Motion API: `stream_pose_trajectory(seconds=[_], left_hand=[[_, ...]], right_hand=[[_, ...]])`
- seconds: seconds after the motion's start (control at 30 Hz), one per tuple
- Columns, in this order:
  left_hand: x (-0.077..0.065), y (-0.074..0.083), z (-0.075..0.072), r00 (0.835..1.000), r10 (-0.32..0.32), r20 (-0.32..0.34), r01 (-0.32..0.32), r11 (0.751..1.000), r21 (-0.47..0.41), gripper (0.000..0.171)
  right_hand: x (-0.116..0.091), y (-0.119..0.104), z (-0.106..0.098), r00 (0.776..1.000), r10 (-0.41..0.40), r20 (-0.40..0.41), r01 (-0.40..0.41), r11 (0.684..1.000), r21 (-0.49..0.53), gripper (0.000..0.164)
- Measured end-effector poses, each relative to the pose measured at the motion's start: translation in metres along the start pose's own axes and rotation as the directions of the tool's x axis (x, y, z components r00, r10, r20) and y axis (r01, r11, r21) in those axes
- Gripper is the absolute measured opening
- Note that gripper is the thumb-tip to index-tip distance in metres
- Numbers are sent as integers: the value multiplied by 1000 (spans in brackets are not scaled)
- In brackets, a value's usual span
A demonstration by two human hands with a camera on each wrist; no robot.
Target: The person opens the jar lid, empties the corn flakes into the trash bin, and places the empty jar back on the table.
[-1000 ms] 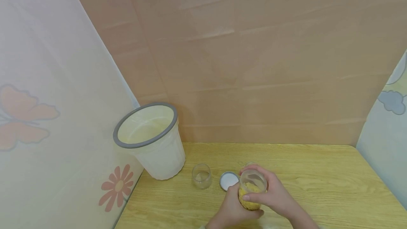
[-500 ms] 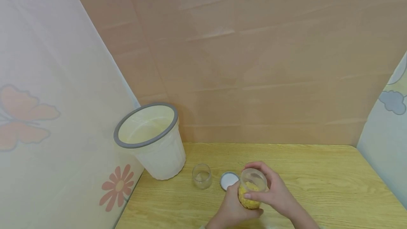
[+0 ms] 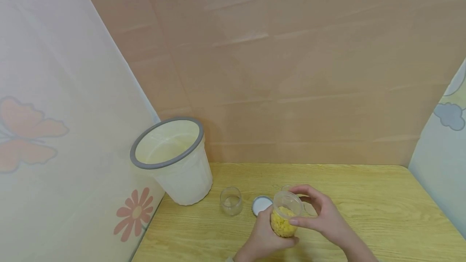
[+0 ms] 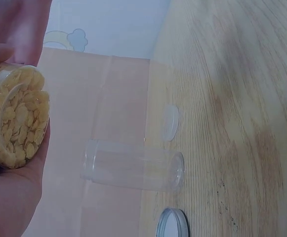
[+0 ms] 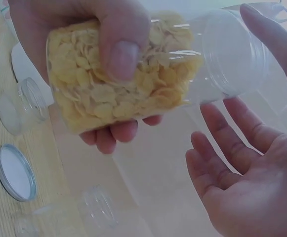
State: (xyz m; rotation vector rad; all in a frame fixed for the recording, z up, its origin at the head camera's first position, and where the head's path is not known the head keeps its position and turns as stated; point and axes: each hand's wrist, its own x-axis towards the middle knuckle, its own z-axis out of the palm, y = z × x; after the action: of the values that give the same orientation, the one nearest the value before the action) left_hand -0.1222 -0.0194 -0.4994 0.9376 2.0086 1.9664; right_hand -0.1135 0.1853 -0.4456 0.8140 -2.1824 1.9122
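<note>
In the head view my left hand (image 3: pixel 265 231) grips a clear jar (image 3: pixel 287 205) partly filled with yellow cornflakes (image 3: pixel 283 222). The jar leans, and its wide upper end holds no flakes. From the right wrist view, the left thumb presses over the flake-filled part while the fingers curl beneath. My right hand (image 5: pixel 257 163) hovers around the upper end of the jar with fingers spread, thumb tip right at the rim and fingertips close below it. Behind the hands stands a tall clear container (image 4: pixel 133 165).
A silver-rimmed lid (image 3: pixel 261 204) lies left of the hands, with a small clear glass jar (image 3: pixel 231 201) beyond it. Right of the tall container sits a clear plastic lid (image 4: pixel 171 122). A white bucket (image 3: pixel 185 181) with a grey rim stands at the table's back left.
My right hand has moved slightly right and loosened from around the jar's upper end, uncovering the clear lid behind it. The left hand and jar have shifted slightly left.
</note>
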Motion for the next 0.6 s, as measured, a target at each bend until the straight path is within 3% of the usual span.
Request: stream_pose_trajectory(seconds=[0.13,0.27,0.47,0.6], left_hand=[[0,2,-1,1000,-10,2,10,1000,2,62],[1,1,-1,1000,20,-1,-20,1000,2,61],[0,-1,-1,997,72,5,-72,997,16,56],[0,-4,2,996,86,32,-86,996,-7,56]], right_hand=[[-1,1,-4,1000,-6,16,7,1000,-7,57],[0,-2,-5,998,-23,63,24,1000,-7,54],[2,-8,3,994,-36,102,36,999,-4,59],[4,-6,13,993,-5,121,-2,999,52,61]])
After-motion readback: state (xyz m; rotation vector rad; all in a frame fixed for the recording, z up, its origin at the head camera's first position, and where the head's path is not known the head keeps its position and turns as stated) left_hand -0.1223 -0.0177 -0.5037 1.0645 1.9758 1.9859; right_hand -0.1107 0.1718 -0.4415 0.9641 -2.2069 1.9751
